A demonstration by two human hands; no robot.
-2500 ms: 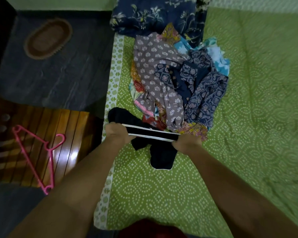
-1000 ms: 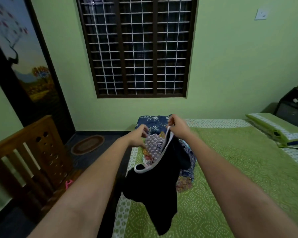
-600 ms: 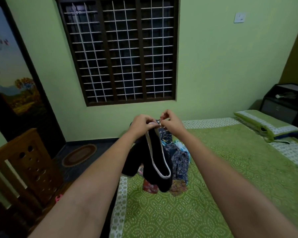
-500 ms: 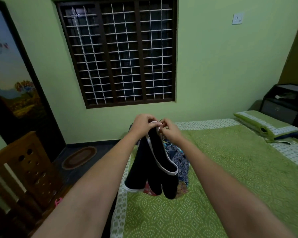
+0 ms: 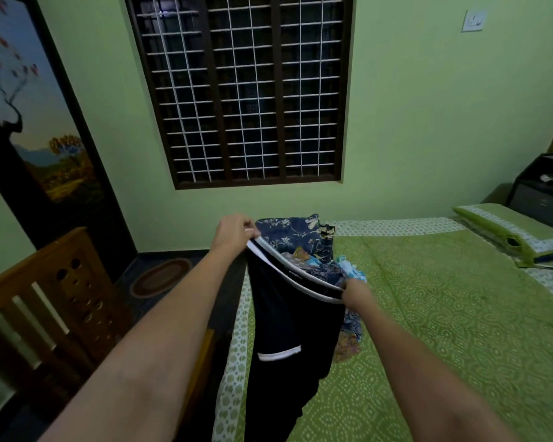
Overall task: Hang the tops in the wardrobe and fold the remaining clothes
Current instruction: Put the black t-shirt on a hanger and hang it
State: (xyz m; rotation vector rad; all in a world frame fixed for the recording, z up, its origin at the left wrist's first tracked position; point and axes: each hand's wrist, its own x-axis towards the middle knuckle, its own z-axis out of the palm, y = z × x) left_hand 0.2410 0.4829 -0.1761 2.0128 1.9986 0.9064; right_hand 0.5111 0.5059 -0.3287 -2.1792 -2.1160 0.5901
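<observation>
Both arms stretched forward over the bed [image 5: 444,314]. Left hand [image 5: 233,232] raised higher, pinching the white band of the black garment [image 5: 288,330]; right hand [image 5: 356,293] lower, gripping the band's other end. Garment hanging down between, above the bed edge.

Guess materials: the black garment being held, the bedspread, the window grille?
Black garment: soft knit, probably; matte, limp drape, white trim. Bedspread: likely printed cotton; matte, creased. Window grille: looks like thin painted metal bars in a dark wood frame.

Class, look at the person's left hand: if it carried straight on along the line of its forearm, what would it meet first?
Probably the dark blue floral bedding just beyond the left hand, though depth is unclear.
</observation>
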